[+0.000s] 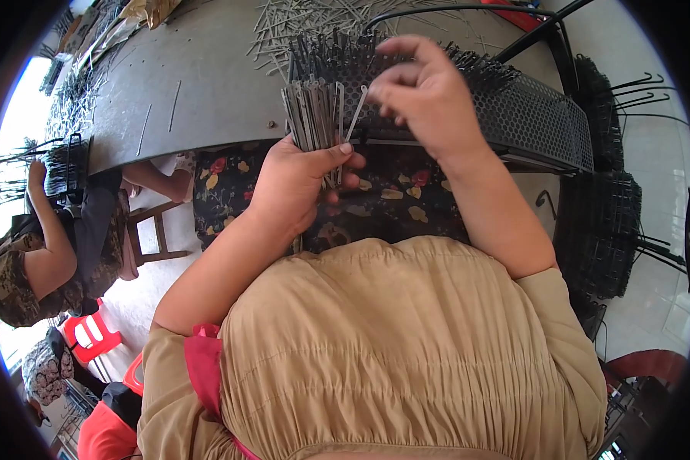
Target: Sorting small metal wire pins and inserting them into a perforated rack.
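1. One tan shirt [383,330] is nearest, cut off below.
2. Left hand [295,176] clasps one metal-strip bundle [310,115] at the bench [222,77] edge; overlap hides the count.
3. Right hand [435,103] is beside one slanted strip [356,113]; its grip I cannot tell.

Looks like a small workshop, judging by the grey tabletop [215,92] strewn with thin metal strips [307,17], the black perforated rack [544,115] at its edge, dark stacked metalwork [602,230] to the right, and a co-worker [50,257] seated at the left.
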Motion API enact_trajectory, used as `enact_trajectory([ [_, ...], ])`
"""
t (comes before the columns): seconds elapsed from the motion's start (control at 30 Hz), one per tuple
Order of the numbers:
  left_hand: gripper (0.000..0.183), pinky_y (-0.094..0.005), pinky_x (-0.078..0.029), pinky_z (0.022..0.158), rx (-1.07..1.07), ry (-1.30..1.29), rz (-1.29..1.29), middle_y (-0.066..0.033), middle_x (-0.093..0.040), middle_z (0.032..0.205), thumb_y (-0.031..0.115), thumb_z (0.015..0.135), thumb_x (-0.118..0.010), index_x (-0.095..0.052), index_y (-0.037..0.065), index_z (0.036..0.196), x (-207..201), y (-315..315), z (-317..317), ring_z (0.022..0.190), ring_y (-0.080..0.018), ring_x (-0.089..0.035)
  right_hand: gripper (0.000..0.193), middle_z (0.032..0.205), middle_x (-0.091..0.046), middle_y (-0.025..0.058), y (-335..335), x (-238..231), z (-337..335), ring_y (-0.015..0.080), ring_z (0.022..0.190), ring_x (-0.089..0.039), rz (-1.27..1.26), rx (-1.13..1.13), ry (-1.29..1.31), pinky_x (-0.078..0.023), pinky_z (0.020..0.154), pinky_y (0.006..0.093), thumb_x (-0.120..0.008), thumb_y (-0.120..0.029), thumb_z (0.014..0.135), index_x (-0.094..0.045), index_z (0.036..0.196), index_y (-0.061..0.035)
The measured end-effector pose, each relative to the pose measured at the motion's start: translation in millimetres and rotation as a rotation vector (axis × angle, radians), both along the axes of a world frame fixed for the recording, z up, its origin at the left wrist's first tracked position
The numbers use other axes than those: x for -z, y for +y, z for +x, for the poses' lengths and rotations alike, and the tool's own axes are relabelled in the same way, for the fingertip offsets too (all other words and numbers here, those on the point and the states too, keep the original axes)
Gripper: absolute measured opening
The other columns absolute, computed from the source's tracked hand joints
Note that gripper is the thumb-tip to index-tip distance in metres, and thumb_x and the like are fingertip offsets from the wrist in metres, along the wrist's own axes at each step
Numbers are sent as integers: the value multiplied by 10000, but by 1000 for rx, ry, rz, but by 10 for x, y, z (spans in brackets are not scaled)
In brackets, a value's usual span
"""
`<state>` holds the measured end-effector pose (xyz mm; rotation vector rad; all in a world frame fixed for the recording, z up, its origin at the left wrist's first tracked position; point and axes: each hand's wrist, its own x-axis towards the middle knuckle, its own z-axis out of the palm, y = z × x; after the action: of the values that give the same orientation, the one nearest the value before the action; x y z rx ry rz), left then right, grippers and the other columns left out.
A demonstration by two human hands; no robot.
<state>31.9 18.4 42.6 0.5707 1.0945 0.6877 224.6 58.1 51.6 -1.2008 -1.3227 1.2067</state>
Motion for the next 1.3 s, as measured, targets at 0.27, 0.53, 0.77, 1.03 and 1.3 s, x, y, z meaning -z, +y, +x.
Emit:
enact_trajectory([
  [0.27,121,-275,-423,462,16,-19,47,-77,-659,826,88,884,-650,-587,51,981,45,10,-39,635,-138,-601,344,842,-692,39,-51,-73,-42,57,662,-603,6,10,-94,-425,529,176,-693,-50,838,-557,1154,-36],
  [0.53,120,-265,-433,480,22,-9,44,-65,-656,846,85,891,-642,-596,53,998,62,-1,-43,651,-127,-593,252,853,-696,48,213,3,148,79,695,-632,439,283,-87,-476,563,191,-684,-18,860,-581,1089,-38],
  [0.77,142,-263,-430,483,43,30,75,-58,-655,860,82,910,-618,-600,46,1046,27,-50,6,667,-110,-570,195,854,-694,28,323,36,149,77,750,-655,825,364,-525,-517,633,200,-709,-16,853,-620,1024,-46],
  [1.03,129,-258,-418,483,27,14,62,-53,-655,839,87,913,-627,-601,49,1033,58,-52,-22,642,-103,-554,201,864,-696,22,323,3,47,101,791,-670,808,381,-583,-525,665,234,-743,-32,819,-665,999,-77],
  [1.3,122,-257,-410,483,25,8,42,-46,-649,826,92,911,-634,-606,56,1025,43,-85,-17,630,-102,-538,247,868,-698,36,358,35,98,155,820,-686,850,300,-712,-532,713,274,-751,-29,777,-683,1003,-99],
])
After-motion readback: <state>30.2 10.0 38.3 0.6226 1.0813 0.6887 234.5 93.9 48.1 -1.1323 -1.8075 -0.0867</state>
